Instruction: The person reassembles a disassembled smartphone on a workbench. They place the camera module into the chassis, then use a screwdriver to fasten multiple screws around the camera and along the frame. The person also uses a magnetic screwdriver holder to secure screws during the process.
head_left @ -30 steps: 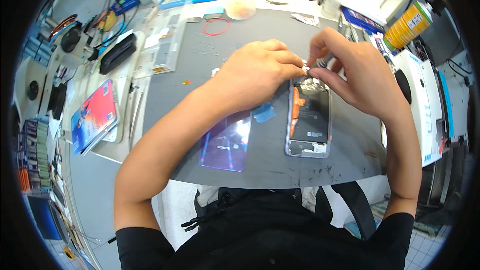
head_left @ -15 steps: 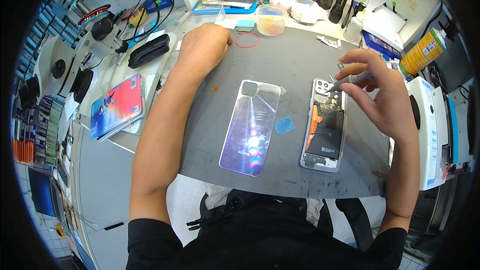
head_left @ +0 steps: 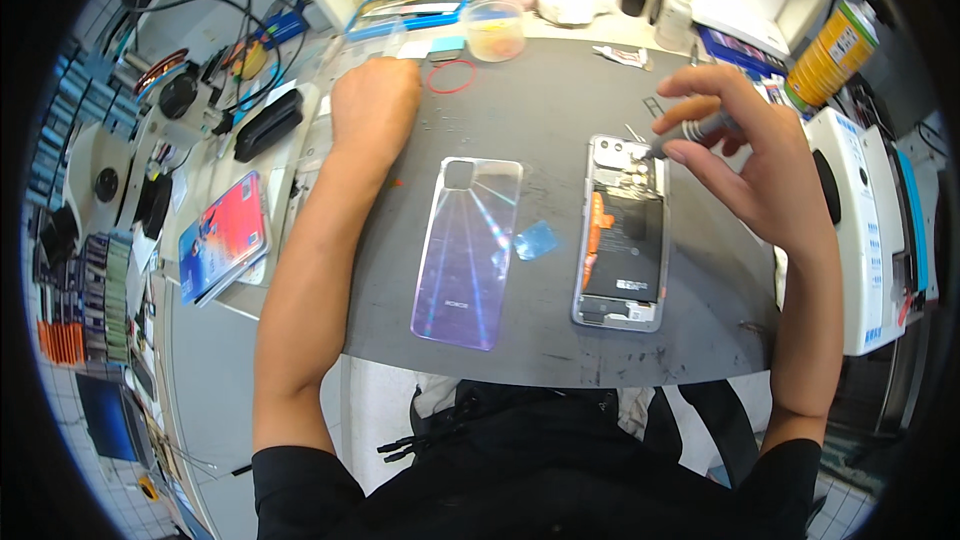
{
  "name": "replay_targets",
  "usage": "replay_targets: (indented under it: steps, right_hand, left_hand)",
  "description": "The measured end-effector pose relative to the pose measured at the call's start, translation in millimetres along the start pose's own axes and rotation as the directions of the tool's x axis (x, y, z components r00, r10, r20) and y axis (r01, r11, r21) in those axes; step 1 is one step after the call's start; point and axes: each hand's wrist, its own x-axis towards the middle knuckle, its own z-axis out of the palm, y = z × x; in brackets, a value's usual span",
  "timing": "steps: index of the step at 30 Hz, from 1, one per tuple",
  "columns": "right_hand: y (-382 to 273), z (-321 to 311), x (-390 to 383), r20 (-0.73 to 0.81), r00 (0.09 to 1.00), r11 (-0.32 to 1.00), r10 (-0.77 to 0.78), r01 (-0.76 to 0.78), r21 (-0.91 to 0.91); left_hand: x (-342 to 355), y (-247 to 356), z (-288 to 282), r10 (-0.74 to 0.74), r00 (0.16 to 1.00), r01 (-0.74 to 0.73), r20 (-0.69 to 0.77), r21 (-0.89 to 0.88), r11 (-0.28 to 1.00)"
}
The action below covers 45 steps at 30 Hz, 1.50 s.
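Beside the opened black rectangular phone (head_left: 637,240), the right hand (head_left: 750,155) curls, clamped on a slim grey tool (head_left: 708,127) — the left hand (head_left: 375,105) rests forward, its grip I cannot tell.

A phone (head_left: 632,240) is lying on a mat (head_left: 540,345)
A back cover (head_left: 465,260) is resting leftward, film (head_left: 537,240) sitting between them.

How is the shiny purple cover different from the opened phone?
The purple cover is streaked with light; the opened phone shows a dark battery and an orange strip. The cover has a squarish camera window; the phone shows round lenses. Both lie on the gray mat.
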Motion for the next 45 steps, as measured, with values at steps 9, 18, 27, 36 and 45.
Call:
replay_targets:
  steps: [9, 18, 27, 36, 45]
  right_hand:
    - [10.2, -4.0, -0.8, -0.028, 1.000, 1.000, -0.014, 0.014, 0.000]
    - [5.4, -1.1, 5.3, -0.281, 0.959, 0.986, -0.042, 0.085, 0.143]
    - [6.1, 0.4, 2.4, -0.256, 0.966, 0.980, -0.032, 0.080, 0.182]
    - [7.5, -2.9, 2.3, -0.213, 0.970, 0.974, -0.113, 0.151, 0.169]
    - [0.9, 2.7, 4.7, -0.195, 0.974, 0.967, -0.114, 0.153, 0.202]
  left_hand:
    - [1.6, 15.3, -34.1, -0.076, 0.977, 0.002, -0.199, -0.350, 0.937]
    - [-7.9, 66.0, -90.9, 0.259, 0.936, -0.348, -0.239, -0.737, 0.579]
    - [-18.3, 93.7, -88.4, 0.309, 0.905, -0.405, -0.293, -0.814, 0.416]
    - [-20.6, 93.0, -90.3, 0.303, 0.902, -0.420, -0.308, -0.790, 0.446]
    - [-21.0, 92.9, -85.6, 0.332, 0.881, -0.460, -0.336, -0.771, 0.440]
